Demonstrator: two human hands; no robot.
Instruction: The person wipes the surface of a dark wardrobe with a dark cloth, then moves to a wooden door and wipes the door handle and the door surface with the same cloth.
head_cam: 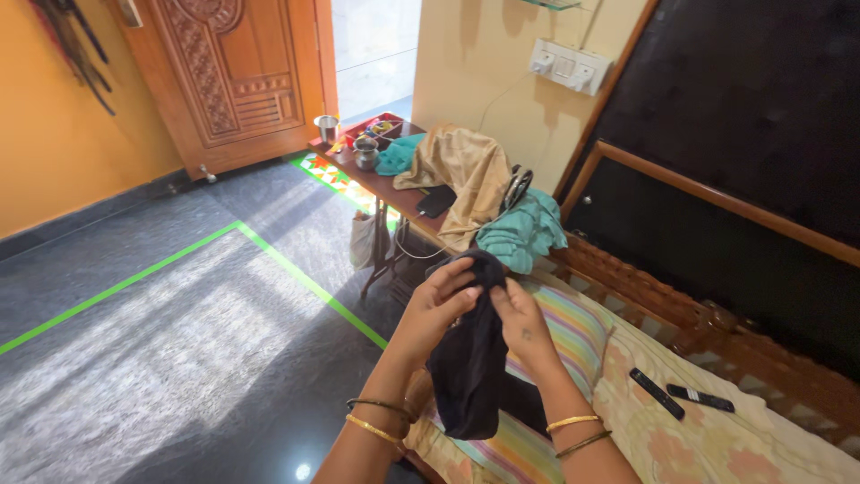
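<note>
Two hands work a dark, soft cloth garment (pixel 470 358) held up over the edge of the bed.

The left hand (pixel 436 305) and right hand (pixel 520 323) both pinch its top edge, fingers closed on the fabric; keeping the grips close and even would, I think, hold that edge straight. Two black remote controls (pixel 681 394) lie on the floral bedsheet (pixel 717 448); two steel cups (pixel 345 142) stand on the wooden side table (pixel 408 199).

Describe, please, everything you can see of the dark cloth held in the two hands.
The dark cloth looks like soft black or navy fabric, plain and unpatterned. It hangs limp in loose folds, bunched at the top, where the left hand and right hand pinch it from either side. Its lower end dangles in front of the striped pillow on the bed. What garment it is cannot be told.
</note>
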